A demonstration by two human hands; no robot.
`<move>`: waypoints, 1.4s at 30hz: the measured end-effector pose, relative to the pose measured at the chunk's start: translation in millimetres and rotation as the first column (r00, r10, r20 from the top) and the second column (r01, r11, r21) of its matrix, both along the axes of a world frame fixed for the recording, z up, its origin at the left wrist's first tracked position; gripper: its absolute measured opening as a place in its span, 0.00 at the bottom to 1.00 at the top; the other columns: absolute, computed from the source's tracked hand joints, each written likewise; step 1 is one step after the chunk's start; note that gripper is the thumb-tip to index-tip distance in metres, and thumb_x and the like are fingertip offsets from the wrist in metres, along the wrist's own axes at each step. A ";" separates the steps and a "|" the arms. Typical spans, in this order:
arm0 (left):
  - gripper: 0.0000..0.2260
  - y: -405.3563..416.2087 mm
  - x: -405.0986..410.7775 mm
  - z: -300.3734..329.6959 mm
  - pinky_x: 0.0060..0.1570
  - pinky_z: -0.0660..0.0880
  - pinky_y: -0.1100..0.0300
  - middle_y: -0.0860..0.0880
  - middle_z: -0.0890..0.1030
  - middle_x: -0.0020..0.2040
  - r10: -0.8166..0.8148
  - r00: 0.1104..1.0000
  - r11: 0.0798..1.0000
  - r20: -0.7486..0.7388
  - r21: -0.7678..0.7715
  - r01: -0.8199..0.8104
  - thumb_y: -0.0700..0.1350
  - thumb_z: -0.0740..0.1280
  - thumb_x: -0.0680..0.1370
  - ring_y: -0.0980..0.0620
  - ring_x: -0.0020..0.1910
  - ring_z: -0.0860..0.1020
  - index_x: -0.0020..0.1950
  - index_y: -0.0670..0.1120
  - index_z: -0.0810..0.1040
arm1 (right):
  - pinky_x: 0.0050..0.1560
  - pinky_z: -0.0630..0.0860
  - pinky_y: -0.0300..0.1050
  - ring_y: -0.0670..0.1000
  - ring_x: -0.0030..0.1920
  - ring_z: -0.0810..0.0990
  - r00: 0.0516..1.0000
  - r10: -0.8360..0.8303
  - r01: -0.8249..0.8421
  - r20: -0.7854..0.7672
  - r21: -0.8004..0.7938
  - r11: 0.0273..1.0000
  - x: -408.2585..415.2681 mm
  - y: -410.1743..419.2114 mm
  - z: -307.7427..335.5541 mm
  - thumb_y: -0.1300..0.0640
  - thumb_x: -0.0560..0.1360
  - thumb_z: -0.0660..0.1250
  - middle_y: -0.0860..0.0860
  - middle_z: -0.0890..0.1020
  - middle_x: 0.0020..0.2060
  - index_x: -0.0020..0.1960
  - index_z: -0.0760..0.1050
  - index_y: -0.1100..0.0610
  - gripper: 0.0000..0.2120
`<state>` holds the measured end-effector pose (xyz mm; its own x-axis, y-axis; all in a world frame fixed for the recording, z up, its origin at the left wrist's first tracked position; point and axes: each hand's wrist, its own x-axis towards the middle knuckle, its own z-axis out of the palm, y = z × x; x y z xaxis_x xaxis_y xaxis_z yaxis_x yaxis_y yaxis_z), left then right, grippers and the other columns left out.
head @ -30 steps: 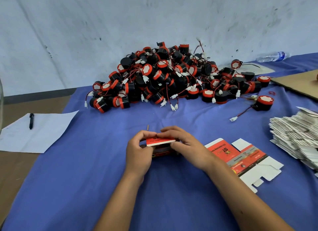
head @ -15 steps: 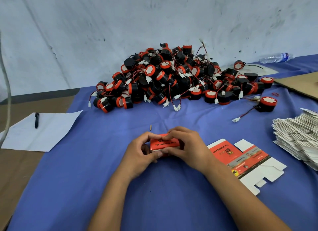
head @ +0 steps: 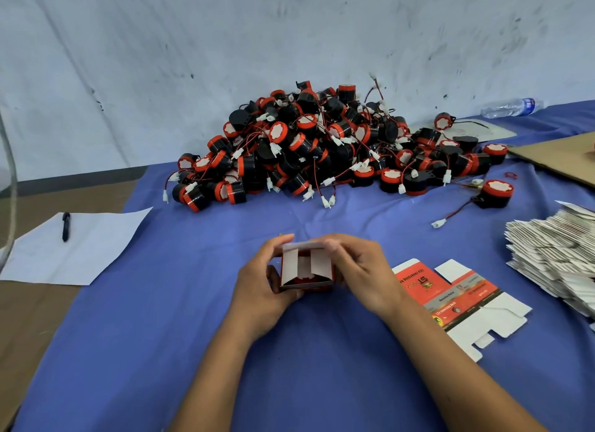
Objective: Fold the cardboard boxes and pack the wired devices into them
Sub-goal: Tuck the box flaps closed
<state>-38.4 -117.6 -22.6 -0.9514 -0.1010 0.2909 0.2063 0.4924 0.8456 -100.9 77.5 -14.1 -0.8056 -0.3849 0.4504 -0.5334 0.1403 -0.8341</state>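
Note:
A small red cardboard box (head: 306, 269) sits between both hands at the centre of the blue cloth, its white inner flaps showing and its top end facing me. My left hand (head: 260, 283) grips its left side with the thumb over the top edge. My right hand (head: 360, 270) holds the right side, fingers curled on the upper flap. What is inside the box is hidden. A big heap of black-and-red wired devices (head: 322, 144) lies beyond. One flat unfolded box (head: 457, 299) lies right of my right hand.
A stack of flat white box blanks (head: 557, 257) sits at the right edge. One loose device (head: 495, 193) with its wire lies near it. Brown cardboard (head: 560, 156) and a water bottle (head: 512, 107) are far right. Paper (head: 77, 248) with a pen (head: 66, 225) lies left.
The box has turned in my hands: earlier its red printed face showed, now its end with white flaps faces me. Both hands stay around it.

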 end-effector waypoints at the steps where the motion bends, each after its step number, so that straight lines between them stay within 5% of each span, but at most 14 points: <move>1: 0.38 0.9 1.0 1.2 0.44 0.81 0.54 0.61 0.81 0.59 -0.003 1.000 1.000 -0.025 -0.018 0.002 0.34 0.80 0.66 0.58 0.34 0.73 0.71 0.60 0.74 | 0.34 0.71 0.36 0.42 0.34 0.77 0.998 0.010 -0.006 0.066 -0.046 0.999 1.0 -0.4 1.1 0.39 0.83 0.57 0.40 0.81 0.36 0.53 0.85 0.42 0.18; 6: 0.36 2.5 1.4 3.4 0.40 0.78 0.60 0.61 0.81 0.59 0.000 0.998 1.000 -0.061 -0.030 -0.002 0.35 0.80 0.67 0.57 0.33 0.72 0.69 0.59 0.75 | 0.32 0.71 0.30 0.39 0.32 0.77 0.978 0.078 -0.050 0.192 -0.148 0.988 5.5 -2.5 5.2 0.39 0.84 0.56 0.37 0.79 0.31 0.49 0.84 0.39 0.18; 11: 0.37 -2.9 -0.1 0.6 0.46 0.83 0.53 0.54 0.82 0.60 0.032 0.999 0.999 0.019 0.035 -0.033 0.36 0.83 0.66 0.49 0.38 0.82 0.71 0.56 0.73 | 0.52 0.78 0.46 0.49 0.53 0.81 0.969 0.073 -0.072 0.235 -0.014 0.997 2.4 -8.3 1.7 0.47 0.79 0.63 0.44 0.84 0.52 0.60 0.82 0.44 0.14; 14: 0.37 -6.2 0.8 1.2 0.50 0.84 0.52 0.52 0.82 0.60 -0.022 0.998 0.998 0.066 0.064 0.018 0.34 0.81 0.68 0.50 0.44 0.85 0.71 0.56 0.73 | 0.57 0.79 0.48 0.48 0.58 0.79 0.978 0.064 -0.075 0.200 0.047 0.996 1.3 -5.5 0.0 0.51 0.81 0.68 0.44 0.81 0.54 0.64 0.81 0.42 0.13; 19: 0.18 -10.4 0.7 7.1 0.38 0.78 0.56 0.48 0.85 0.51 -0.117 0.977 0.899 0.179 0.436 0.028 0.43 0.68 0.75 0.48 0.37 0.77 0.65 0.50 0.79 | 0.64 0.76 0.53 0.53 0.63 0.76 0.965 0.132 -0.138 0.228 0.010 0.990 2.8 -0.3 0.8 0.52 0.82 0.68 0.44 0.80 0.56 0.65 0.81 0.40 0.14; 21: 0.10 -8.9 -1.5 9.0 0.33 0.76 0.57 0.46 0.84 0.45 -0.077 0.976 0.860 0.202 0.509 -0.038 0.41 0.64 0.82 0.48 0.33 0.73 0.60 0.47 0.82 | 0.63 0.75 0.48 0.53 0.60 0.78 0.948 0.172 -0.164 0.267 -0.053 0.985 4.0 0.4 2.8 0.49 0.81 0.67 0.47 0.80 0.53 0.64 0.82 0.41 0.13; 24: 0.10 -3.9 -2.9 5.9 0.30 0.73 0.62 0.51 0.86 0.45 -0.009 0.985 0.937 0.173 0.347 -0.053 0.38 0.66 0.83 0.57 0.32 0.76 0.55 0.51 0.84 | 0.54 0.73 0.39 0.46 0.51 0.79 0.922 0.214 -0.187 0.323 -0.113 0.976 6.5 -0.2 3.7 0.46 0.81 0.64 0.57 0.81 0.52 0.64 0.82 0.43 0.14; 28: 0.15 -1.3 -1.6 4.5 0.30 0.73 0.65 0.53 0.87 0.46 0.001 0.984 0.931 0.180 0.359 -0.066 0.34 0.65 0.81 0.60 0.35 0.80 0.54 0.52 0.84 | 0.57 0.77 0.41 0.46 0.58 0.80 0.936 0.234 -0.220 0.263 -0.081 0.972 5.5 -1.5 1.0 0.56 0.79 0.67 0.46 0.83 0.57 0.60 0.85 0.48 0.13; 30: 0.18 -4.5 -0.9 6.0 0.36 0.75 0.63 0.51 0.87 0.50 -0.029 0.978 0.906 0.208 0.420 -0.063 0.33 0.63 0.81 0.56 0.41 0.81 0.53 0.54 0.85 | 0.61 0.77 0.43 0.47 0.63 0.79 0.950 0.210 -0.213 0.230 -0.013 0.977 4.6 -1.4 -2.3 0.60 0.79 0.69 0.44 0.80 0.62 0.58 0.86 0.46 0.13; 33: 0.17 -12.6 -2.1 6.4 0.53 0.73 0.46 0.39 0.84 0.58 -0.111 0.968 0.834 0.224 0.550 -0.031 0.34 0.62 0.80 0.42 0.51 0.77 0.53 0.51 0.87 | 0.62 0.78 0.46 0.44 0.65 0.78 0.970 0.159 -0.172 0.182 0.055 0.984 3.7 -2.5 -8.0 0.61 0.81 0.70 0.42 0.79 0.64 0.60 0.85 0.45 0.14; 35: 0.14 -15.5 -2.3 5.6 0.54 0.71 0.44 0.37 0.83 0.59 -0.130 0.967 0.824 0.218 0.566 -0.017 0.37 0.64 0.76 0.41 0.52 0.75 0.54 0.50 0.86 | 0.64 0.78 0.48 0.43 0.66 0.78 0.985 0.116 -0.128 0.130 0.087 0.988 3.9 -4.2 -9.3 0.59 0.81 0.69 0.42 0.80 0.64 0.61 0.84 0.45 0.14; 39: 0.19 -13.0 -0.3 4.2 0.43 0.74 0.57 0.46 0.86 0.57 -0.171 0.967 0.863 0.188 0.502 0.056 0.33 0.62 0.80 0.47 0.49 0.77 0.59 0.53 0.84 | 0.57 0.78 0.42 0.47 0.60 0.82 0.998 0.069 -0.070 0.010 0.047 0.996 4.5 -5.8 -6.3 0.57 0.83 0.67 0.40 0.85 0.56 0.62 0.84 0.46 0.12; 42: 0.20 -13.0 0.1 6.1 0.39 0.74 0.61 0.48 0.86 0.57 -0.163 0.965 0.868 0.203 0.495 0.043 0.38 0.61 0.72 0.49 0.47 0.77 0.58 0.54 0.84 | 0.55 0.75 0.36 0.44 0.62 0.80 0.997 0.053 -0.057 0.048 0.092 0.994 2.7 -3.0 -7.1 0.56 0.81 0.71 0.40 0.83 0.60 0.62 0.84 0.44 0.13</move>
<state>-38.3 -130.5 -16.4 -0.9976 -0.0685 0.0026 0.0028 -0.0028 1.0000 -98.1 74.5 -21.2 -0.8007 -0.4677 0.3743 -0.5046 0.1900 -0.8422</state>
